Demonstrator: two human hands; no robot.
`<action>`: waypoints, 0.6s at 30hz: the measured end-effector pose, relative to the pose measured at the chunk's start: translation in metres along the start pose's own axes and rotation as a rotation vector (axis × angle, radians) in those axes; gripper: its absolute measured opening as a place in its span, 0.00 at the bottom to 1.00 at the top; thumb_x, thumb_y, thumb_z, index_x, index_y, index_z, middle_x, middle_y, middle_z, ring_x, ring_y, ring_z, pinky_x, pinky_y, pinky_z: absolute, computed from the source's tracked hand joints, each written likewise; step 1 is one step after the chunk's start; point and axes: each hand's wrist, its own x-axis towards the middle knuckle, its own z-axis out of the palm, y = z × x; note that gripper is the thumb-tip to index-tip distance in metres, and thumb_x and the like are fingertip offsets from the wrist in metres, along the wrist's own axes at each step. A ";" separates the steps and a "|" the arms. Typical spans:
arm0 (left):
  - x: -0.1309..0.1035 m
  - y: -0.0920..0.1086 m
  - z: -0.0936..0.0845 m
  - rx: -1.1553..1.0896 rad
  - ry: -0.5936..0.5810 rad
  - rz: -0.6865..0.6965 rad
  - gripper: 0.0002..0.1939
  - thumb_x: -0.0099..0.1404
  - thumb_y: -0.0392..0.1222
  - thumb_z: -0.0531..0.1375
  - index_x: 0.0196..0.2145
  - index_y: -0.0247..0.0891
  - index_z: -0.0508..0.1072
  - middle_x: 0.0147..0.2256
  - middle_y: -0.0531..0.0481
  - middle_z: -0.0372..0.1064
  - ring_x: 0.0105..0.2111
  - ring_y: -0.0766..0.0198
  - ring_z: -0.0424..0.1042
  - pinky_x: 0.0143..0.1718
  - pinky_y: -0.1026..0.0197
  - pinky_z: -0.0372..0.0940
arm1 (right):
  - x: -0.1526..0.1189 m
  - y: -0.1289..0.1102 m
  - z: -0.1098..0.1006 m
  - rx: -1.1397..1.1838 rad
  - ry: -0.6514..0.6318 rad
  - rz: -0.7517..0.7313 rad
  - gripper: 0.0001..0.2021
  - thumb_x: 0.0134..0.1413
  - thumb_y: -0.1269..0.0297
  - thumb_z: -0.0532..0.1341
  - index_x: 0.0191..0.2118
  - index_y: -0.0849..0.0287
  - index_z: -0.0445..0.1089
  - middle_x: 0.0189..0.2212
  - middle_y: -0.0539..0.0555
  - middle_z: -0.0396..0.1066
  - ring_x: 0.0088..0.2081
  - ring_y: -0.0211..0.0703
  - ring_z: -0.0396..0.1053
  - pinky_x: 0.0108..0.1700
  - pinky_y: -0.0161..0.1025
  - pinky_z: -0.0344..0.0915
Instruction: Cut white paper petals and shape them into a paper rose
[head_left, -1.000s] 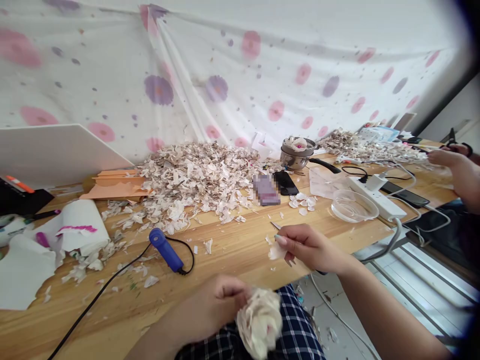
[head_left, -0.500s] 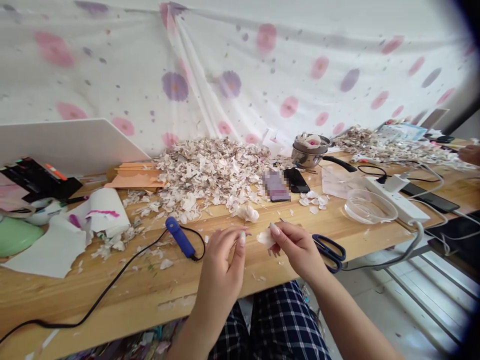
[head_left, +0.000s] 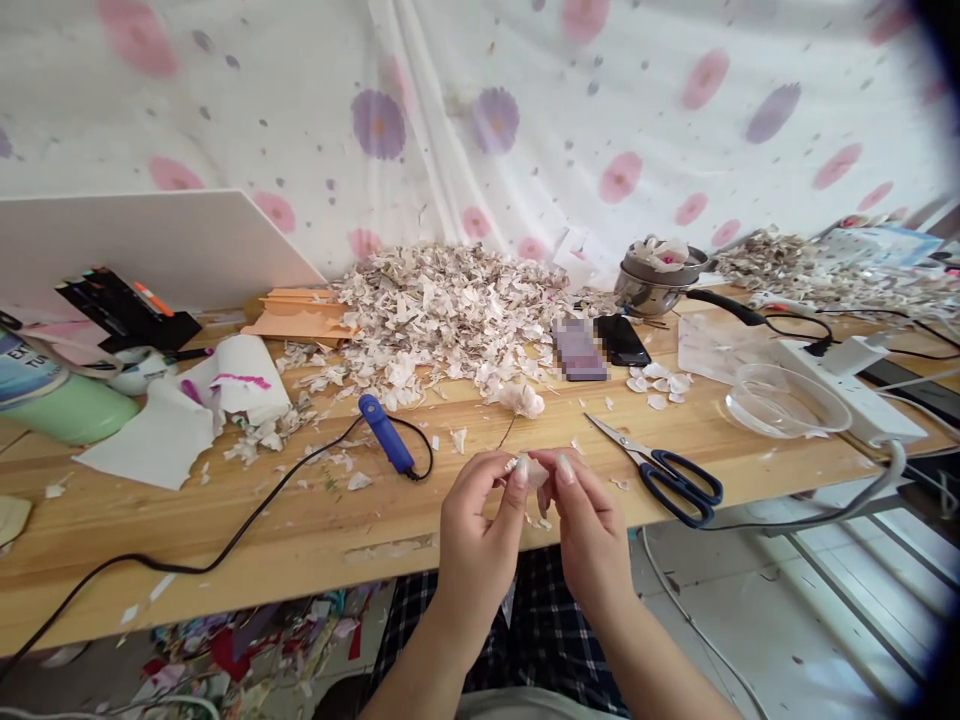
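Observation:
A thin whitish petal [head_left: 535, 474] spans the small gap between my two hands, above the table's front edge. My left hand [head_left: 480, 515] pinches one side of it with thumb and index finger. On the other side, my right hand [head_left: 590, 525] grips it with closed fingertips. Just beyond the hands lies a pale bunched flower [head_left: 523, 399] with a thin brown stem. Scissors [head_left: 660, 470] with dark blue handles rest to the right, their blades slightly apart. Left of my hands is a blue handheld tool [head_left: 385, 436] on a black cord.
A large heap of pale scraps [head_left: 442, 320] covers the table's back. Right of it are a black phone [head_left: 624, 341], loose petals [head_left: 658, 383], a steel pot [head_left: 651, 290], a clear bowl [head_left: 787, 402] and a power strip [head_left: 847, 390]. A paper roll [head_left: 247, 385] stands left.
My hands have come together, and my left hand now pinches the petal that only the right held. The scissors show fully. The view has shifted, so table items appear higher and further right.

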 end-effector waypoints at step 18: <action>0.001 -0.010 -0.015 -0.028 -0.299 -0.203 0.13 0.68 0.50 0.55 0.34 0.37 0.71 0.30 0.52 0.66 0.31 0.66 0.63 0.34 0.64 0.58 | -0.002 0.002 -0.014 -0.380 -0.100 -0.047 0.13 0.61 0.57 0.56 0.28 0.58 0.66 0.19 0.47 0.62 0.22 0.36 0.58 0.25 0.34 0.56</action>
